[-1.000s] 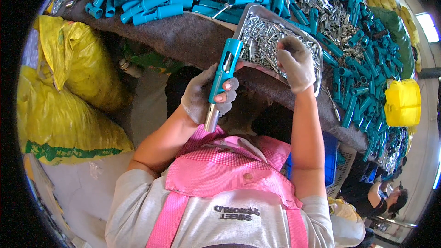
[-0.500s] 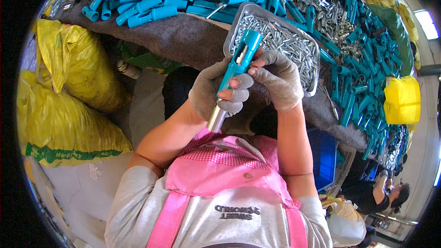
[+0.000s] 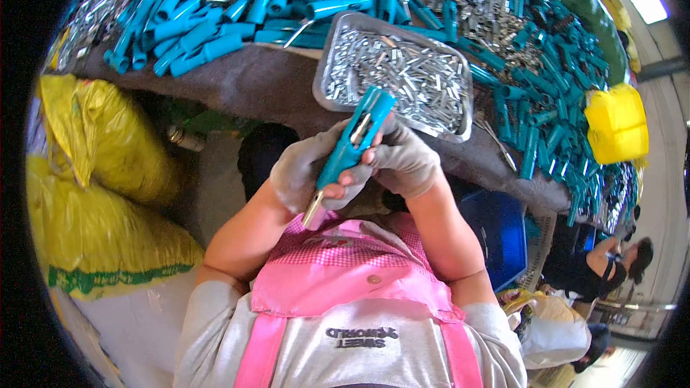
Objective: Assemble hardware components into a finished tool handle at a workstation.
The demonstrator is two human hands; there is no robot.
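Note:
A teal slotted tube (image 3: 335,164) is tilted in front of my chest, its windowed end up and away from me. From its lower end sticks a bare metal shaft (image 3: 313,210), and some metal shows inside the window. My left hand (image 3: 296,167), in a grey glove with bare fingertips, is closed round the tube's middle. My right hand (image 3: 408,161), gloved the same way, has its fingers bent and pressed against the tube's right side. Whether a small part is between those fingertips is hidden. Just beyond the tube is a metal tray (image 3: 320,85) of small metal pins (image 3: 402,65).
Teal tubes (image 3: 190,25) and loose metal parts heap over the bench (image 3: 237,82). A yellow plastic container (image 3: 617,126) stands at the right. Yellow sacks (image 3: 108,223) fill the left side. A blue crate (image 3: 496,237) is below the bench; another person (image 3: 600,262) sits far right.
Both hands and the tube have come down and nearer my chest. My right fingers have moved from pinching beside the window to pressing along the tube's side. The view has shifted slightly.

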